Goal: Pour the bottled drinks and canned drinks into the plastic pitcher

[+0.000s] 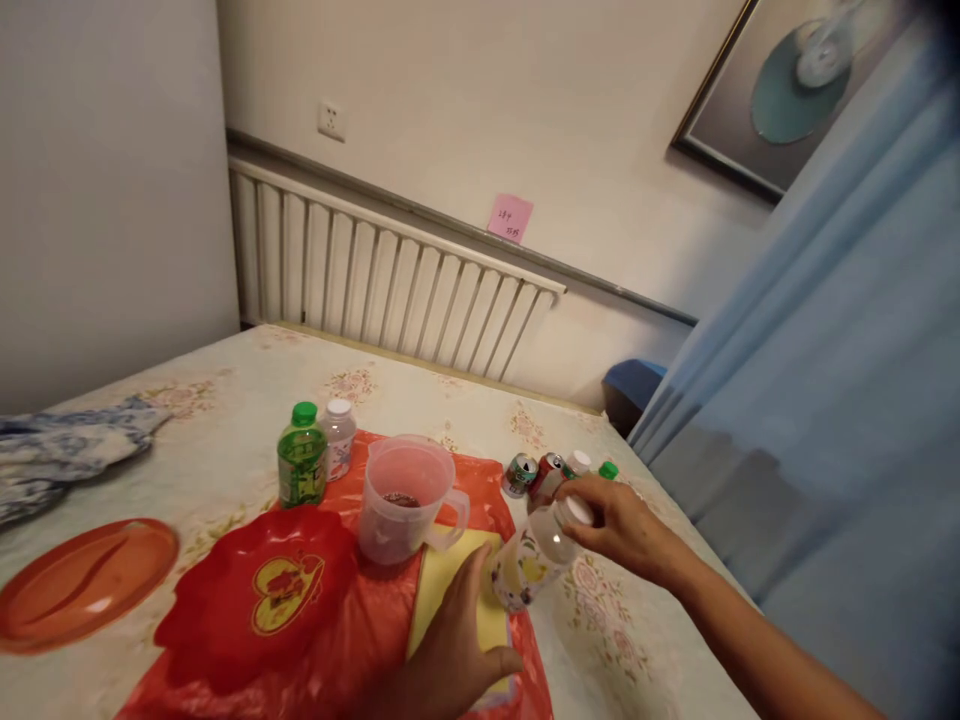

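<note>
My right hand [622, 525] grips a clear plastic bottle [534, 560] by its white cap end. The bottle leans with its base toward the lower left and carries a fruit-patterned print. My left hand [457, 645] is beside the bottle's base, thumb and fingers apart, holding nothing. Behind the left hand stands a translucent measuring jug [390, 500] with a little dark content at its bottom. A yellow sheet [450, 565] lies partly under the left hand, on a red plastic bag [375, 650].
A red scalloped plate [217, 610], an orange oval tray [90, 590] and blue-white cloth [67, 450] lie leftward. A green bottle [302, 460] and a clear bottle [340, 440] stand behind the plate. Cans [519, 475] and more bottles cluster behind my right hand. A blue curtain [825, 400] hangs right.
</note>
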`<state>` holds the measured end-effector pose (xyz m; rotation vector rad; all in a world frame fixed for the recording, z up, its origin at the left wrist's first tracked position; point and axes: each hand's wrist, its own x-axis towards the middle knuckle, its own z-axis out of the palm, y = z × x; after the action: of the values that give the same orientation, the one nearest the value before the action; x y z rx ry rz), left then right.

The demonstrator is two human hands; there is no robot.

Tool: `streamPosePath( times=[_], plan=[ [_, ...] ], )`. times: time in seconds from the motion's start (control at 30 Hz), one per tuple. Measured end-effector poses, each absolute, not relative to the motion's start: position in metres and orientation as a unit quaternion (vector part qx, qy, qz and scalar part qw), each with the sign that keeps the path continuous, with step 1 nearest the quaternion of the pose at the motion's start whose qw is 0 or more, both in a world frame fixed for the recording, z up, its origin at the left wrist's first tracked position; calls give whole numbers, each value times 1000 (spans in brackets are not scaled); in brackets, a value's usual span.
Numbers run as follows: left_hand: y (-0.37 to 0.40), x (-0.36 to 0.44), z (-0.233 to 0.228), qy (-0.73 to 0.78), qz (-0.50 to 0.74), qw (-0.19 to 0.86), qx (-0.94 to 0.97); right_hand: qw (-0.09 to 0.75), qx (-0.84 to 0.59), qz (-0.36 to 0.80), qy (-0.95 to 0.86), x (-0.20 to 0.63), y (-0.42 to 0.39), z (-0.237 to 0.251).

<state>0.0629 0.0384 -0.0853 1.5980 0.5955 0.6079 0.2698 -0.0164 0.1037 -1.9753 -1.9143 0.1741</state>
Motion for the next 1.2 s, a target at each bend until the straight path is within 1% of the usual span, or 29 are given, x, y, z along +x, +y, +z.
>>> streamPosePath(
  times=[0.07, 0.2, 0.27, 0.33, 0.47, 0.53, 0.73, 0.87, 0.97, 1.03, 1.2],
  plan=[
    [30, 69, -73, 271, 284, 584, 711, 211, -676, 82, -702, 254, -26, 107],
    [16, 73, -57, 286, 310, 584, 693, 213, -629, 114, -739, 229, -38, 111],
    [9, 69, -50, 281, 324, 581, 692, 235, -604, 137, -749, 223, -41, 112],
    [2, 60, -44, 292, 324, 567, 699, 297, -593, 165, -730, 223, -41, 109],
    [2, 30, -29, 364, 312, 505, 718, 440, -604, 253, -615, 227, -38, 92],
    [10, 10, -16, 395, 313, 449, 738, 473, -601, 291, -575, 228, -40, 76],
    [49, -50, 41, 470, 267, 223, 812, 525, -598, 384, -468, 228, -58, 7],
    [72, -67, 75, 510, 175, 32, 841, 544, -589, 418, -427, 231, -74, -38],
    [88, -67, 91, 530, 97, -97, 837, 554, -586, 428, -408, 234, -84, -62],
    [97, -65, 98, 528, 68, -137, 836, 555, -591, 428, -399, 237, -89, -72],
    [110, -58, 111, 506, 50, -171, 844, 547, -594, 434, -399, 244, -99, -84]
  ],
)
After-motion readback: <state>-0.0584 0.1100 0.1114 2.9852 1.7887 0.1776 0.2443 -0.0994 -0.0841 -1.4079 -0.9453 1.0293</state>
